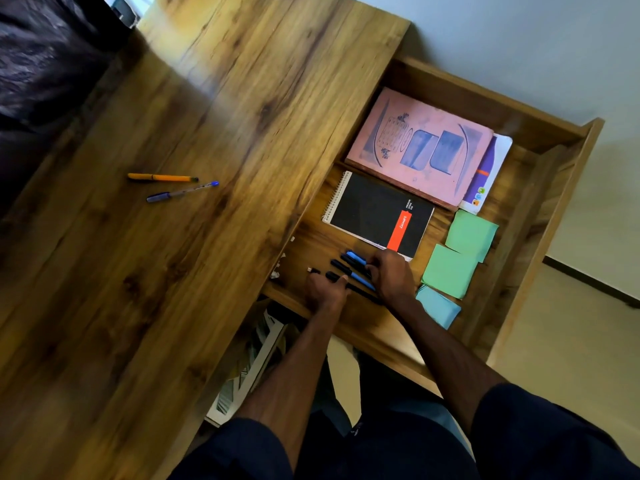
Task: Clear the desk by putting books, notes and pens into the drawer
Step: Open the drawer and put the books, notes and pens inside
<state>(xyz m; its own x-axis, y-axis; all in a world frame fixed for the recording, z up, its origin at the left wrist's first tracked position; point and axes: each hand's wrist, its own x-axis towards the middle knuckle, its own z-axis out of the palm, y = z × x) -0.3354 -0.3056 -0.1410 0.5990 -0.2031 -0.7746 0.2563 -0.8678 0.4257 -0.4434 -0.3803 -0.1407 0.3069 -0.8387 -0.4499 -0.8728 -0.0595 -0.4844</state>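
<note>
The open wooden drawer (540, 216) holds a pink book (420, 147) on top of a white and purple book (491, 171), a black spiral notebook (377, 213), two green sticky-note pads (471, 233) (448, 270) and a blue pad (438, 304). Several black and blue pens (351, 261) lie bunched at the drawer's near left corner. My left hand (325, 291) and my right hand (393, 275) both rest on this bunch, fingers curled over the pens. On the desk top (207, 116) lie an orange pen (162, 177) and a blue pen (181, 192), side by side.
A dark shiny object (45, 57) sits at the desk's far left. Under the desk, below the drawer, a white framed item (249, 368) leans. A pale wall and floor lie to the right of the drawer.
</note>
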